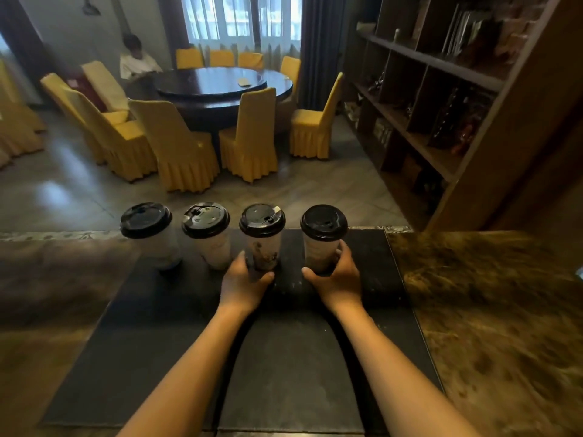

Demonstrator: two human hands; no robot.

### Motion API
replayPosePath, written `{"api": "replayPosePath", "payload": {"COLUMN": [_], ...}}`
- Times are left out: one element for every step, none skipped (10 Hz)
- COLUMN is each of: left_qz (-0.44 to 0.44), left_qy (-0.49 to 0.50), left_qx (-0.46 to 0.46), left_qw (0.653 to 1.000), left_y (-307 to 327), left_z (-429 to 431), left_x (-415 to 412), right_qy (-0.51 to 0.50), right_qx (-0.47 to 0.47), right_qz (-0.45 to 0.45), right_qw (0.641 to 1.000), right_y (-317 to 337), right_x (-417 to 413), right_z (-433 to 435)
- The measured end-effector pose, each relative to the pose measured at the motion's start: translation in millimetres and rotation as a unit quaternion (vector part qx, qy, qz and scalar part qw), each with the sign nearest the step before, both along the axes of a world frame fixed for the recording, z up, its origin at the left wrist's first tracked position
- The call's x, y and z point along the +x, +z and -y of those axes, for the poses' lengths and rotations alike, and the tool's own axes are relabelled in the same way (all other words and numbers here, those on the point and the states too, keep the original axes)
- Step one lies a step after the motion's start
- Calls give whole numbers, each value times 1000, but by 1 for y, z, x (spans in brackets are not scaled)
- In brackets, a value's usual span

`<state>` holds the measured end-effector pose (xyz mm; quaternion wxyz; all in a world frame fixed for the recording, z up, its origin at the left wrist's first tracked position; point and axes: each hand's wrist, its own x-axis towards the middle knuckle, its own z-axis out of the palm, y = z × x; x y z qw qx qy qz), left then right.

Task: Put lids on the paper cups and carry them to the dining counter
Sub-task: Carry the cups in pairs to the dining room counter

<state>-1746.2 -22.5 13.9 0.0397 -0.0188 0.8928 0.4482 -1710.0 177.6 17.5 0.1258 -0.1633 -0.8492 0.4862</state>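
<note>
Low in the frame, bare dark mat [284, 357] lies between both forearms. At centre the left hand [244, 283] wraps the third cup [262, 244] and the right hand [336, 275] wraps the fourth cup [321, 244] — fingers curled round the bases. All four stand black-lidded along the counter's far edge [63, 235], contents hidden — the two left cups [151, 238] blurred.

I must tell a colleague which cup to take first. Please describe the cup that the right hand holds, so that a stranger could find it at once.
Start at the dark mat on the marbled counter. Four lidded paper cups stand in a row along its far edge. The wanted cup is the rightmost one, nearest the bookshelf, and the right hand grips its base; its neighbour, held by the left hand, shows a dark printed picture.
</note>
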Motion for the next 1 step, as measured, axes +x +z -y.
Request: {"api": "replayPosePath", "payload": {"left_qz": [13], "left_qy": [-26], "left_qx": [-65], "left_qw": [997], "left_y": [8], "left_z": [10], "left_x": [29], "right_qy": [-12], "right_qx": [52], "right_qz": [20], "right_qw": [998], "right_y": [14], "right_x": [19], "right_z": [14]}}
